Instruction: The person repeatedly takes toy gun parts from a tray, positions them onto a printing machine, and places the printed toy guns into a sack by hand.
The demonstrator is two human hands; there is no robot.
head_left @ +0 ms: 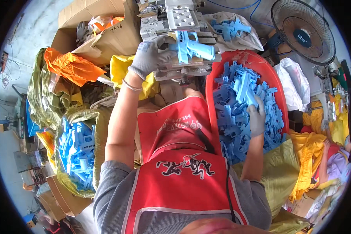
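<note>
A light-blue plastic toy pistol [199, 49] with dark printing lies on the front plate of a metal machine [182, 17]. Curled at its left edge, the fingers of my left hand [147, 57], in a grey glove, grip it. To the right stands a red tub [211, 93] heaped with many toy pistols of the same blue. Over that heap my right hand [257, 120], also gloved in grey, is closed on the lower end of another blue toy pistol [243, 86]. The palm side of the right hand is hidden.
At left, an olive woven sack [101, 121] holds more printed blue pistols. A cardboard box [105, 46], orange cloth [72, 66] and yellow bag [121, 70] sit behind it. A fan [303, 33] stands at far right, near a white bag [294, 84]. Another person's arm [324, 162] shows at the right rim.
</note>
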